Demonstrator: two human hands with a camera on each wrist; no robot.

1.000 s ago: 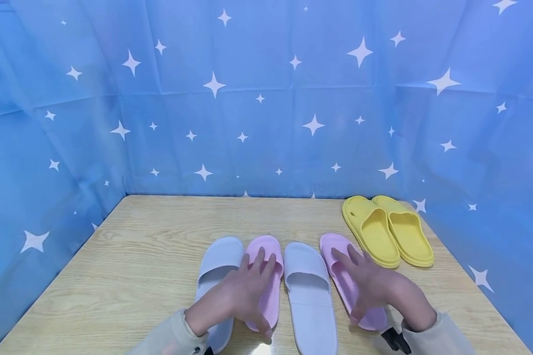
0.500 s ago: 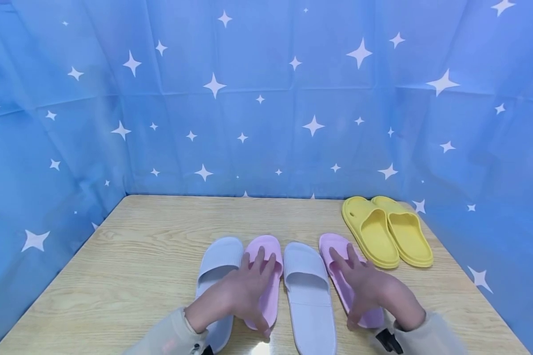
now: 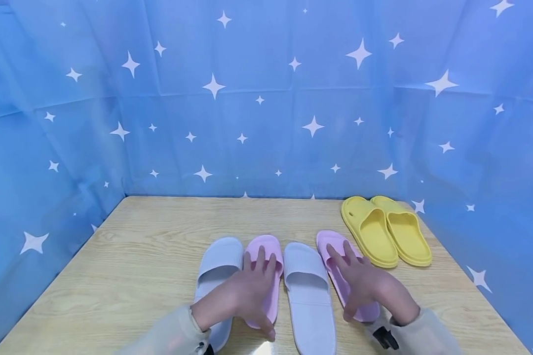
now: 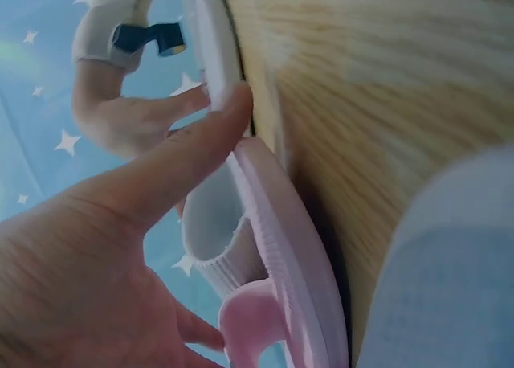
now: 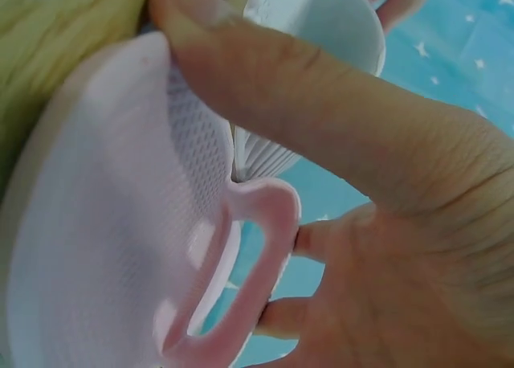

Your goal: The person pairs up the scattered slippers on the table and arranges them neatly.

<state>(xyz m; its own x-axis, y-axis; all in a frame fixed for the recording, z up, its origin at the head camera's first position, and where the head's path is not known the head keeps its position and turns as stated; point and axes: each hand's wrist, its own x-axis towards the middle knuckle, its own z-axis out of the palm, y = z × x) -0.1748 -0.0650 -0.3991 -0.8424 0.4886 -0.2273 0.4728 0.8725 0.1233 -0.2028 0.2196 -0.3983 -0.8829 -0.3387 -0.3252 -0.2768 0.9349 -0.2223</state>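
Two pink slippers and two pale lilac slippers stand alternately on the table. Over the left pink slipper (image 3: 264, 242) is my left hand (image 3: 248, 291), fingers spread across the strap. Its thumb lies by the heel, seen beside the pink sole (image 4: 289, 223) in the left wrist view. My right hand (image 3: 364, 283) spans the right pink slipper (image 3: 330, 239), fingertips touching the strap and thumb close to the heel edge. In the right wrist view that slipper (image 5: 104, 191) fills the left side. The palms hide part of both pink slippers.
One lilac slipper (image 3: 222, 252) lies left of my left hand, partly under the forearm. The other lilac slipper (image 3: 312, 315) lies between my hands. A pair of yellow slippers (image 3: 375, 236) sits at the back right of the wooden table (image 3: 115, 256). Blue star-patterned cloth (image 3: 266, 148) surrounds it.
My right hand and the right pink slipper have shifted slightly left and away from me, nearer the middle lilac slipper. My left hand and the other slippers have hardly moved.
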